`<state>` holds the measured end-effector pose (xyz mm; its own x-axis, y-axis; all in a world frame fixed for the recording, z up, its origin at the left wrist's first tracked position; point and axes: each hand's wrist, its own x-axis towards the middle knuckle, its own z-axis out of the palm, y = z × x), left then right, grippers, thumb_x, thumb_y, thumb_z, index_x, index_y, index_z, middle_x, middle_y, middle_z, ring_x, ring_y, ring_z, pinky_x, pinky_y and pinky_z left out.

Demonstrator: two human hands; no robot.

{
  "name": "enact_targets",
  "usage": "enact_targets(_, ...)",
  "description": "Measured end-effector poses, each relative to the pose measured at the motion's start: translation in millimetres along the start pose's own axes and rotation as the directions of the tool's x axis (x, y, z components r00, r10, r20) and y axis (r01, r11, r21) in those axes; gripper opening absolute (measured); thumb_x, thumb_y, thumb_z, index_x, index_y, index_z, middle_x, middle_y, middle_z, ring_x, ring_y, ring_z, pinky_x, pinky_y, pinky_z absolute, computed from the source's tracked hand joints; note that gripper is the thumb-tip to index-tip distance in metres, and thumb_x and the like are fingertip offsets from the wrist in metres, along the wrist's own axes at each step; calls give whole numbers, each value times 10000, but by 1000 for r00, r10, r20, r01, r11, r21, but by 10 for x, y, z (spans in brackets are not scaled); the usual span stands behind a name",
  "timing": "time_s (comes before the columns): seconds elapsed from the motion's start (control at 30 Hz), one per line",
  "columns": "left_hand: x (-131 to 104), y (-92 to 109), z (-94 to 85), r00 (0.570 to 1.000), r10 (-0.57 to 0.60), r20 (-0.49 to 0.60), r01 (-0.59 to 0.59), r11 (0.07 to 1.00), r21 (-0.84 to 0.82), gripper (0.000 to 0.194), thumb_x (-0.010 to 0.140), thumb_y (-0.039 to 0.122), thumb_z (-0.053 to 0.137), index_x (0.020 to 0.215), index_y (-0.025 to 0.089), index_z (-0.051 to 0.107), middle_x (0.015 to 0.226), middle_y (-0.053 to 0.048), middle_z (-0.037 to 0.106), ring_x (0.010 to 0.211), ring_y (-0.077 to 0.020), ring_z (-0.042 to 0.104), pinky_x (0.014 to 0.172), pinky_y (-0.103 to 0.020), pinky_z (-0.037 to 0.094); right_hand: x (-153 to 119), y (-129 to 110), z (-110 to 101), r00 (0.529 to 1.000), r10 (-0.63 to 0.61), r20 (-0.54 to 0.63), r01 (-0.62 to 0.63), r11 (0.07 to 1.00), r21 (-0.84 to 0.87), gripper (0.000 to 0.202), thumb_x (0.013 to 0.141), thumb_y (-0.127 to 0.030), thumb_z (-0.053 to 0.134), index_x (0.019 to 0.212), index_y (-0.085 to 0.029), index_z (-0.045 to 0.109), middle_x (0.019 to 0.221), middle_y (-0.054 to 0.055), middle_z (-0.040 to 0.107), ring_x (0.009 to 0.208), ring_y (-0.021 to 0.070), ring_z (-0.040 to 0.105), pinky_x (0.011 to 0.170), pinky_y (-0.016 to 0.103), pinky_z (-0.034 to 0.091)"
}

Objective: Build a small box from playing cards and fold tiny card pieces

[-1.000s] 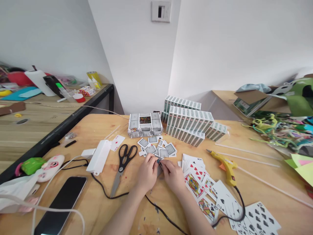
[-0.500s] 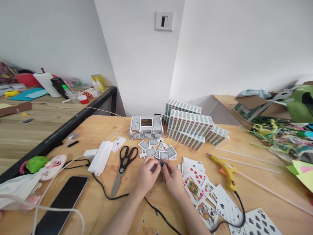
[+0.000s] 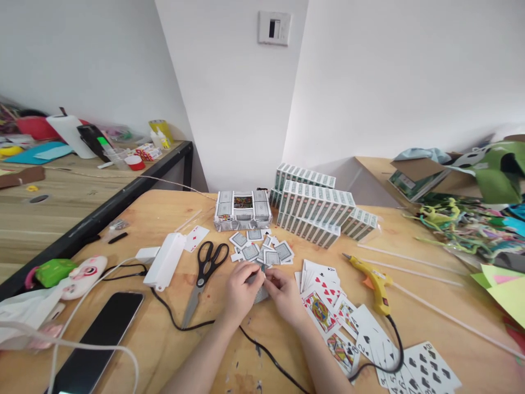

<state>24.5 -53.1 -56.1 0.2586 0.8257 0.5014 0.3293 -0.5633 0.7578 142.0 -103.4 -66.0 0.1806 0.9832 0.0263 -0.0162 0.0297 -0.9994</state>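
Observation:
My left hand (image 3: 245, 287) and my right hand (image 3: 283, 291) meet at the table's middle, fingertips pinched together. Between them is a small grey-patterned piece of playing card (image 3: 261, 296), mostly hidden by the fingers. Just beyond lies a loose pile of cut card pieces (image 3: 262, 250), backs mostly up. Behind that pile stands a box covered in playing cards (image 3: 243, 210). Open scissors (image 3: 204, 276) with black handles lie left of my left hand. Face-up playing cards (image 3: 322, 309) spread to the right of my right hand.
Boxed card decks (image 3: 315, 205) stand stacked at the back. A yellow glue gun (image 3: 371, 279) lies right, its black cable curving over the cards. Clear glue sticks (image 3: 410, 271) lie beyond it. To the left are a white power strip (image 3: 164, 262) and a phone (image 3: 100, 342).
The card piece between my fingers has turned, showing more of its grey-patterned side below the fingertips. My hands stay close together. The whole view has shifted slightly.

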Motion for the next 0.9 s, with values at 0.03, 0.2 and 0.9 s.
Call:
enact_targets(0.03, 5, -2, -6, 1000, -4, -20, 4, 1000, 11, 145, 804, 228, 494, 689, 184, 570, 670, -21, 582, 654, -130, 548, 615, -252, 464, 5, -6, -1, 1000, 11, -11, -11, 999, 32, 188, 764, -345, 600, 842, -178, 635, 686, 17, 608, 609, 141, 527, 535, 243, 424)
enact_targets(0.2, 43, 4, -51, 990, -97, -102, 100, 995, 25, 165, 792, 269, 497, 666, 185, 562, 625, -7, 579, 606, -122, 543, 583, -237, 459, 32, 0, -37, 992, 71, -102, -59, 991, 119, 301, 718, -432, 640, 833, -154, 619, 633, -1, 556, 540, 107, 457, 472, 214, 364)
enact_targets(0.9, 47, -36, 1, 905, -417, 84, 425, 887, -179, 289, 842, 387, 427, 705, 173, 563, 613, -3, 572, 550, -127, 516, 507, -216, 402, 44, -73, 1, 967, 81, -242, -22, 971, 237, 290, 729, -406, 632, 859, -202, 471, 642, -54, 486, 451, 59, 353, 404, 181, 269)
